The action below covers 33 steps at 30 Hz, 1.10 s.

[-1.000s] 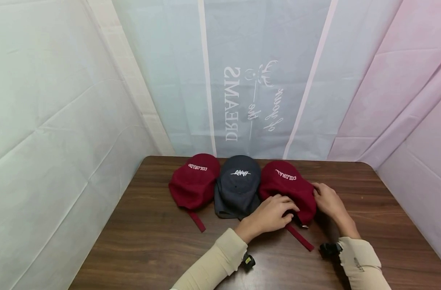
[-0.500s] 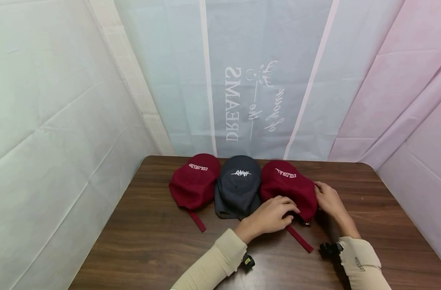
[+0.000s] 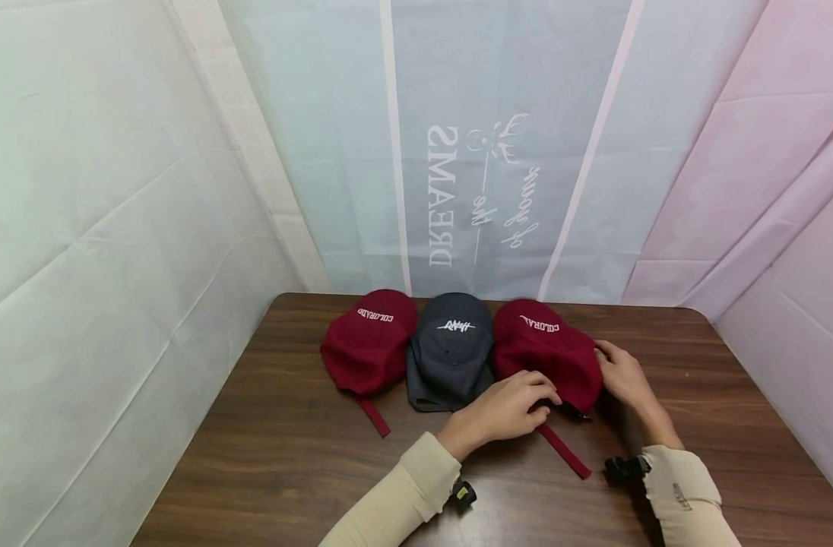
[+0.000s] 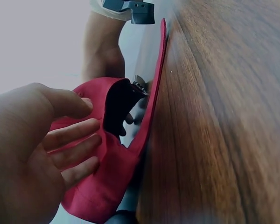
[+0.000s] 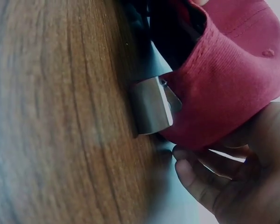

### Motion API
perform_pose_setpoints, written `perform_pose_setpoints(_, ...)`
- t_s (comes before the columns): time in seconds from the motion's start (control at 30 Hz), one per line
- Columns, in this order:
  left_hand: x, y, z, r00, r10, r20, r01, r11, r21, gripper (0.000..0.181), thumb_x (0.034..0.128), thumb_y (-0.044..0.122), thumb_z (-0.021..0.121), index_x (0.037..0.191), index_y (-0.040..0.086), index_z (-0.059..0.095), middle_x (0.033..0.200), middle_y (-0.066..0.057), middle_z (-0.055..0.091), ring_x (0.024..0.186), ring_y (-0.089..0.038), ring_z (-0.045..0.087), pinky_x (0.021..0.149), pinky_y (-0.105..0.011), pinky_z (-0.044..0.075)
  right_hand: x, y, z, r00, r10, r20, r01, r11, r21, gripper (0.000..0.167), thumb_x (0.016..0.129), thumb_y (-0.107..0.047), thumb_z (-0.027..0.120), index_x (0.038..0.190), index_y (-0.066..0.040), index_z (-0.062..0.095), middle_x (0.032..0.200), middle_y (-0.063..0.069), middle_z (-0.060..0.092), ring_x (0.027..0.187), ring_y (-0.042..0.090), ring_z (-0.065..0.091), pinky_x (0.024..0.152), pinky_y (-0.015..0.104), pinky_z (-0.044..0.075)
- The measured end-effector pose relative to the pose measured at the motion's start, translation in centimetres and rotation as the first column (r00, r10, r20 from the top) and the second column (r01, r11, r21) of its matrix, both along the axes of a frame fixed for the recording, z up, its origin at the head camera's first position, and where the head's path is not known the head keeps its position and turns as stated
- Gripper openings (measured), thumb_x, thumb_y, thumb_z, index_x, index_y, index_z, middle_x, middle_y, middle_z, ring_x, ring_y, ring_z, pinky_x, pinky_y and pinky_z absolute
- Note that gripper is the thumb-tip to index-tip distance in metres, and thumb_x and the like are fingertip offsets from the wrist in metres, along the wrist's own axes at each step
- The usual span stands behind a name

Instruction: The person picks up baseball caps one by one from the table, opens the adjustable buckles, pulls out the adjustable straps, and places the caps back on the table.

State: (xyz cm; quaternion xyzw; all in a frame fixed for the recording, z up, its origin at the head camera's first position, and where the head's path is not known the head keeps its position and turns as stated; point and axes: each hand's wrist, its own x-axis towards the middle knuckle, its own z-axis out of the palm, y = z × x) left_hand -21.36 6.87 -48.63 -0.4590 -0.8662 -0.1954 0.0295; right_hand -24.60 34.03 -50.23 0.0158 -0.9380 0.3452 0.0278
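Observation:
A red cap point(image 3: 546, 353) with white lettering lies on the right of the row, its crown toward the far edge. My left hand point(image 3: 508, 406) rests its fingertips on the cap's near left side, fingers fairly straight in the left wrist view. On the cap's right side, my right hand point(image 3: 625, 376) holds the fabric, its fingers point(image 5: 196, 179) curled by the lower edge. A metal buckle point(image 5: 151, 106) hangs at the back opening. The cap's red strap point(image 3: 565, 450) lies loose on the table. Part of the right hand is hidden behind the cap.
To the left, a dark grey cap point(image 3: 451, 353) sits beside the red one, and a second red cap point(image 3: 370, 342) with its strap point(image 3: 373, 416) stands at the row's left end. Brown wooden tabletop point(image 3: 273, 456) spreads in front. Printed cloth point(image 3: 348, 152) hangs behind the far edge.
The right cap's near right corner and buckle have shifted slightly right and away, along with my right hand. The left hand stays almost in place.

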Motion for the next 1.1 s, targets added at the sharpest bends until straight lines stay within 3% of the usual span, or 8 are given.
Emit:
perform_pose_setpoints(0.37,0.1,-1.8,1.0,1.0,-0.006,-0.013,0.006,1.0,0.019,0.024,0.104,0.017,0.064,0.122,0.022,0.078,0.124,0.01,0.069,0.117,-0.004,0.061,0.1,-0.008,0.045,0.4,0.5,0.0,1.0,-0.013,-0.013,0.013,1.0,-0.002,0.05,0.116,-0.025,0.035,0.146,0.012,0.052,0.144,0.044,0.052,0.133,0.062,0.051,0.107,0.071,0.042)
perform_pose_setpoints(0.47,0.1,-2.5,1.5,1.0,-0.004,-0.023,0.005,0.999,0.033,0.023,0.104,0.016,0.064,0.121,0.021,0.078,0.122,0.01,0.069,0.116,-0.005,0.062,0.099,-0.009,0.045,0.6,0.6,0.1,1.0,-0.016,-0.016,0.016,1.0,0.006,0.051,0.116,-0.027,0.036,0.146,0.011,0.053,0.139,0.042,0.057,0.123,0.057,0.058,0.101,0.066,0.046)
perform_pose_setpoints(0.53,0.0,-3.0,1.8,1.0,-0.002,-0.022,0.003,0.999,0.044,0.022,0.104,0.016,0.064,0.12,0.021,0.078,0.121,0.009,0.07,0.114,-0.005,0.062,0.098,-0.009,0.046,0.8,0.7,0.2,1.0,-0.019,-0.019,0.019,1.0,0.015,0.051,0.116,-0.029,0.037,0.146,0.01,0.054,0.129,0.038,0.065,0.106,0.046,0.066,0.092,0.055,0.052)
perform_pose_setpoints(0.63,0.0,-3.7,2.2,1.0,0.01,-0.027,-0.008,0.998,0.064,0.021,0.1039,0.018,0.065,0.119,0.023,0.079,0.118,0.01,0.07,0.11,-0.004,0.062,0.094,-0.009,0.046,1.2,0.8,0.2,0.999,-0.023,-0.032,0.023,1.0,0.0,0.05,0.116,-0.029,0.039,0.143,0.009,0.057,0.114,0.03,0.07,0.083,0.018,0.067,0.077,0.034,0.053)
perform_pose_setpoints(0.73,-0.1,-4.5,2.6,0.999,0.017,-0.044,-0.013,0.995,0.095,0.019,0.1037,0.02,0.066,0.117,0.023,0.079,0.116,0.01,0.071,0.106,-0.003,0.062,0.092,-0.009,0.047,1.8,0.8,0.3,0.998,-0.029,-0.061,0.028,1.0,-0.012,0.048,0.116,-0.029,0.042,0.14,0.008,0.06,0.108,0.025,0.071,0.073,0.003,0.062,0.068,0.023,0.05)
perform_pose_setpoints(0.8,-0.1,-5.2,3.0,0.998,0.023,-0.054,-0.016,0.993,0.118,0.019,0.1037,0.02,0.066,0.117,0.022,0.079,0.116,0.01,0.071,0.103,-0.003,0.062,0.089,-0.01,0.047,2.1,0.8,0.4,0.995,-0.027,-0.099,0.028,1.0,0.005,0.046,0.115,-0.028,0.044,0.138,0.007,0.062,0.111,0.026,0.071,0.079,0.007,0.064,0.069,0.024,0.05)
perform_pose_setpoints(1.0,0.0,-7.3,4.2,0.997,0.057,-0.06,-0.045,0.983,0.18,0.018,0.1033,0.019,0.067,0.117,0.019,0.079,0.116,0.007,0.073,0.102,-0.005,0.065,0.088,-0.013,0.051,3.1,0.8,1.4,0.98,0.006,-0.201,0.005,0.999,0.053,0.038,0.113,-0.024,0.051,0.133,0.003,0.068,0.129,0.029,0.068,0.109,0.045,0.07,0.083,0.042,0.056)
perform_pose_setpoints(1.1,-0.1,-8.4,4.8,0.994,0.084,-0.063,-0.069,0.976,0.206,0.017,0.1024,0.019,0.068,0.116,0.016,0.079,0.114,0.006,0.074,0.102,-0.006,0.066,0.09,-0.017,0.054,3.6,0.8,2.2,0.978,0.023,-0.209,-0.012,0.998,0.058,0.036,0.112,-0.024,0.053,0.133,0.002,0.068,0.131,0.028,0.067,0.11,0.047,0.071,0.084,0.041,0.06)
